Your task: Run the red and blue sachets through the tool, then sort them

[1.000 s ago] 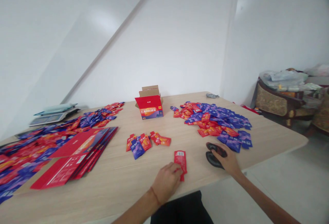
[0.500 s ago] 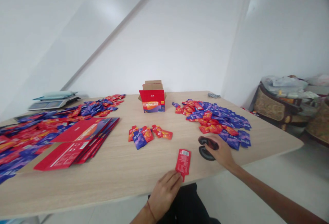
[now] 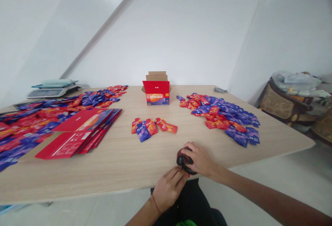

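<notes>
My right hand (image 3: 198,159) is wrapped round a rounded, dark brown and black hand-held device (image 3: 181,160), whose exact kind I cannot make out. It sits low over the near edge of the table, directly above a red sachet (image 3: 189,175). Only a sliver of that sachet shows; the device and my fingers hide the rest. My left hand (image 3: 169,188) has its fingers bunched at the sachet's near end, touching the device's lower side. Farther up the table lies a small group of sachets, red ones (image 3: 151,126) and a purple one (image 3: 142,132).
An open red carton (image 3: 157,94) stands at the back. Flattened red cartons (image 3: 64,146) are stacked left, beside a large heap of sachets (image 3: 31,122). Another sachet heap (image 3: 225,110) lies right. A scale (image 3: 52,91) bears packets at far left.
My right hand has brought the dark device leftward from the table onto the red sachet, covering most of it. My left hand stays at the sachet's end. The view has shifted slightly.
</notes>
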`<act>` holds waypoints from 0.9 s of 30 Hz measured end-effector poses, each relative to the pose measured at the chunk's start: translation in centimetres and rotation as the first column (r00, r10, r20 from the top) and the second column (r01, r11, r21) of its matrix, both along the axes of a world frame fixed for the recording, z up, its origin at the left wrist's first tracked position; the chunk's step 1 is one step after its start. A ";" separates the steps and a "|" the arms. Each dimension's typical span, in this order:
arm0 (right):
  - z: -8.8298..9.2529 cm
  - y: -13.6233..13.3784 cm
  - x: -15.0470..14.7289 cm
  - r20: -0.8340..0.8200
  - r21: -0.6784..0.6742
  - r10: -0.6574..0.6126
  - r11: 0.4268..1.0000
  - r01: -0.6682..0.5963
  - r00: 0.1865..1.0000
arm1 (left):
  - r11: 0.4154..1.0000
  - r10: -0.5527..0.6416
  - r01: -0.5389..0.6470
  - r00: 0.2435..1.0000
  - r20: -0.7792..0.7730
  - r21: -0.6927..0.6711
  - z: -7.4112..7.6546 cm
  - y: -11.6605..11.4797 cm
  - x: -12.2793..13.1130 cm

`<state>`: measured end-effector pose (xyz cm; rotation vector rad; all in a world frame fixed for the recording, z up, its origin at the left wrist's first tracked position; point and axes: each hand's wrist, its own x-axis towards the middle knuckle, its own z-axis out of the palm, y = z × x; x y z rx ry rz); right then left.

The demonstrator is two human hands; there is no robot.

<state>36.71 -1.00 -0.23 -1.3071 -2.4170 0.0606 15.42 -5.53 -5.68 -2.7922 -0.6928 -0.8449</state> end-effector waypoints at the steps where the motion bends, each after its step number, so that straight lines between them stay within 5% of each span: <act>1: -0.2 0.8 0.6 0.011 0.011 -0.007 1.000 0.007 1.000 | 1.000 0.002 -0.002 1.000 -0.002 0.012 0.1 0.0 0.0; 9: -0.6 7.2 6.8 -0.014 0.060 -0.151 0.987 0.151 0.988 | 0.999 -0.011 0.011 1.000 -0.010 0.044 0.6 -0.1 -0.2; 12: 1.1 6.4 6.4 -0.121 0.095 -0.153 0.982 0.165 0.981 | 0.998 -0.019 0.019 1.000 -0.003 0.052 0.8 0.0 -0.1; 17: 3.2 1.1 2.6 -0.245 0.107 -0.052 0.991 0.080 0.968 | 0.997 -0.014 0.014 1.000 -0.005 0.075 0.4 0.1 0.0; 22: 1.2 -1.6 -0.3 -0.136 -0.018 0.050 0.998 -0.053 0.989 | 1.000 0.007 -0.006 1.000 -0.013 0.016 0.1 0.0 0.2; 27: -0.1 1.1 0.3 -0.077 -0.010 -0.018 1.000 0.017 0.997 | 1.000 -0.001 0.002 1.000 -0.028 0.029 0.6 -0.1 0.2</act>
